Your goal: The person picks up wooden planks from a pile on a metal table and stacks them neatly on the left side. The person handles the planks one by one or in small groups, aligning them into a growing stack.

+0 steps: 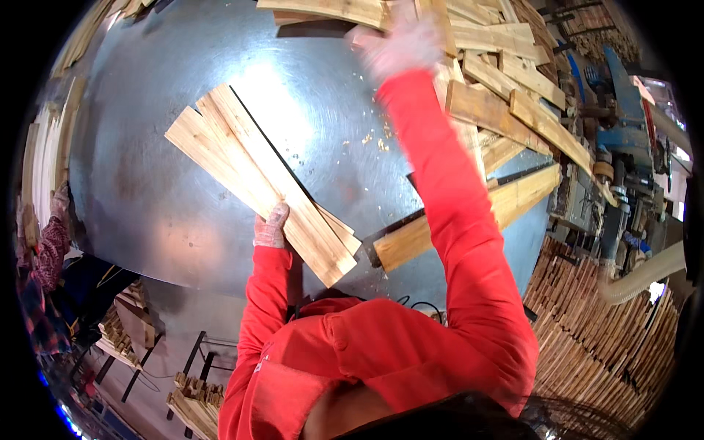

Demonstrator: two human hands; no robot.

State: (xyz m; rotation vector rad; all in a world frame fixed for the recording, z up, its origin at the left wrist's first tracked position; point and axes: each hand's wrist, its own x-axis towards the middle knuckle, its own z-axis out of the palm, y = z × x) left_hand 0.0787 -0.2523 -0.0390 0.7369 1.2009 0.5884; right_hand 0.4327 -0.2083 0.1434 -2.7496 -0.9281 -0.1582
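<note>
In my gloved left hand [270,229] are a few thin wooden boards [253,158], fanned slightly across one another. The thumb lies over their top face and the fingers pass underneath. These boards slant over the near half of the shiny metal table [139,139]. My gloved right hand [402,48] is stretched to the far side, at the edge of a loose heap of wooden boards [488,114]. Motion smears its fingers, so whether it grips a board is unclear. A single board [407,242] lies under my right forearm.
Another person's gloved hand [60,202] rests by upright boards [45,154] at the left edge. Blue machinery [623,128] and a pale hose [649,275] stand at the right. Below them are dense wood stacks [601,330]. Wood shavings [381,143] dot the tabletop.
</note>
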